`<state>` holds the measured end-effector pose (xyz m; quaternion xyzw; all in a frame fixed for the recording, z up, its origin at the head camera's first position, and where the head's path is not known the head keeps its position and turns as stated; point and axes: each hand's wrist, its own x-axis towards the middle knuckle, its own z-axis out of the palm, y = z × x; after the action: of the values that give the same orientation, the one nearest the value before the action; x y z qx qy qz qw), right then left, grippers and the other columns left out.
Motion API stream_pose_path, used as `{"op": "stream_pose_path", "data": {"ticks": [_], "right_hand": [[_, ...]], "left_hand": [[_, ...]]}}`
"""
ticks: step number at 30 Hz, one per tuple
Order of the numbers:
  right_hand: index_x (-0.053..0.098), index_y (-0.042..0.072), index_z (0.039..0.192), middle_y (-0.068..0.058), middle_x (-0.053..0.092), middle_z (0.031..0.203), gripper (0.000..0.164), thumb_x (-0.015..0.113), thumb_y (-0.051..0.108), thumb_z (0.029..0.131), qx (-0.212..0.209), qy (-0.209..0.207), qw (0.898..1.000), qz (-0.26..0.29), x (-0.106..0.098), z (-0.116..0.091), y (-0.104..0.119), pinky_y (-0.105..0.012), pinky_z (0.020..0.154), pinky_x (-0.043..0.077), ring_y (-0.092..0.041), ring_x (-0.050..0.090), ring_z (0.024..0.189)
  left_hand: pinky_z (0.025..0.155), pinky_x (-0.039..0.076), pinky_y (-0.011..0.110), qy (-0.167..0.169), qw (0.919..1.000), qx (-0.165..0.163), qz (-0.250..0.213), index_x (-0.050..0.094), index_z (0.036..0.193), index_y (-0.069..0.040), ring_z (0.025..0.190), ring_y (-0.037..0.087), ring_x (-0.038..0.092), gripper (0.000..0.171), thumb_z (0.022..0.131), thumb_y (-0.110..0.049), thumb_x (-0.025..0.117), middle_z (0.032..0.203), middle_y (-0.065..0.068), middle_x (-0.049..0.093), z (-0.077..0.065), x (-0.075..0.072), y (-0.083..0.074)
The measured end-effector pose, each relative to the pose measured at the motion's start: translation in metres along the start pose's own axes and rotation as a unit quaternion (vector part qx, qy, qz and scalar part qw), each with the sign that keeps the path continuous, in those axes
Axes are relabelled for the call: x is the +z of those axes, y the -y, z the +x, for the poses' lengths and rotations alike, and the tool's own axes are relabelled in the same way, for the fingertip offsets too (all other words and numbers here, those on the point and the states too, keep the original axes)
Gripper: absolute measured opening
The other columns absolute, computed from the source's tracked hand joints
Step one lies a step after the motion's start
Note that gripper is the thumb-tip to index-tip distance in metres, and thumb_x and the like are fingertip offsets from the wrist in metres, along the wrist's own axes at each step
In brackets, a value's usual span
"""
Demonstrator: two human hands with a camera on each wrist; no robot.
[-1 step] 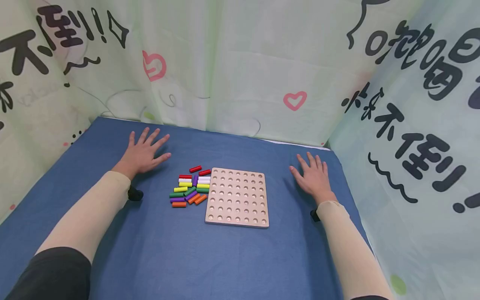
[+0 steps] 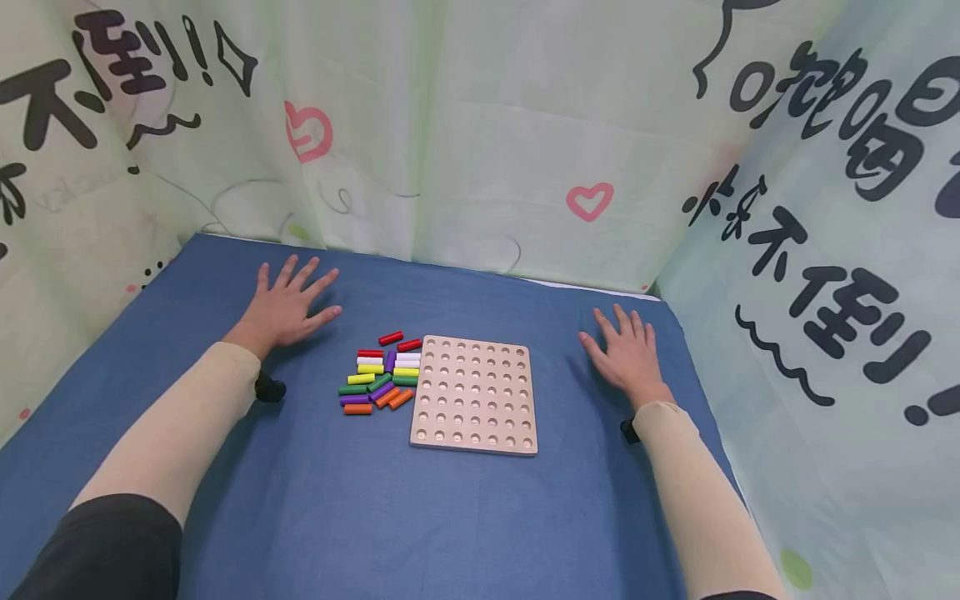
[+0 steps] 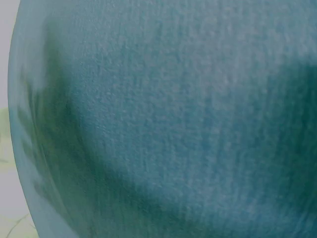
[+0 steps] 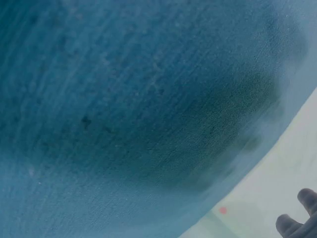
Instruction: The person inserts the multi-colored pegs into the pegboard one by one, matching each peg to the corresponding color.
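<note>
My left hand (image 2: 283,312) is spread with straight fingers over the far left of the blue cloth and holds nothing. Across from it, my right hand (image 2: 628,357) is likewise spread, fingers pointing away, to the right of a pale wooden board (image 2: 474,396) with rows of round holes. Small coloured pegs lie loose against the board's left side, among them a red peg (image 2: 391,338), a yellow peg (image 2: 361,379), a purple peg (image 2: 355,400) and an orange peg (image 2: 357,409). In the right wrist view, two fingertips (image 4: 290,225) show at the lower right corner.
Blue cloth (image 2: 480,525) covers the table. Pale printed curtains (image 2: 487,125) rise along its back, left and right sides. A dark wrist device (image 2: 270,387) sits under the left wrist, another (image 2: 630,431) by the right. The left wrist view shows cloth (image 3: 173,99) and a hand's shadow.
</note>
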<state>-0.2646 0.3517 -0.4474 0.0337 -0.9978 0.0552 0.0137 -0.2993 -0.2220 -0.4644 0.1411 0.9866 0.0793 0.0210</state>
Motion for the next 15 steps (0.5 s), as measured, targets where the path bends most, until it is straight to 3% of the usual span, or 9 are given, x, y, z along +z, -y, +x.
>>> {"op": "stream_pose_path", "data": {"ticks": [7,15], "right_hand": [[0.028,0.013,0.164,-0.025,0.014,0.170,0.076,0.037,0.061,0.106,-0.008,-0.010,1.000,0.015,0.000,-0.001,0.006,-0.067,0.123,0.001,-0.051,0.006,0.156],[0.032,0.012,0.162,-0.024,0.020,0.168,0.067,0.042,0.052,0.108,-0.005,-0.025,0.999,0.039,0.003,-0.012,0.029,-0.069,0.122,0.010,-0.051,0.017,0.154]], "left_hand": [[0.119,-0.012,0.072,-0.010,0.9999,0.003,0.005,0.017,0.167,-0.020,0.158,0.047,-0.003,0.086,0.101,-0.072,0.035,0.173,0.019,0.006,-0.003,0.001,0.003],[0.119,-0.010,0.071,-0.016,0.9998,0.011,-0.003,0.019,0.166,-0.020,0.158,0.046,-0.003,0.080,0.103,-0.062,0.044,0.173,0.020,0.008,-0.005,-0.003,-0.005]]}}
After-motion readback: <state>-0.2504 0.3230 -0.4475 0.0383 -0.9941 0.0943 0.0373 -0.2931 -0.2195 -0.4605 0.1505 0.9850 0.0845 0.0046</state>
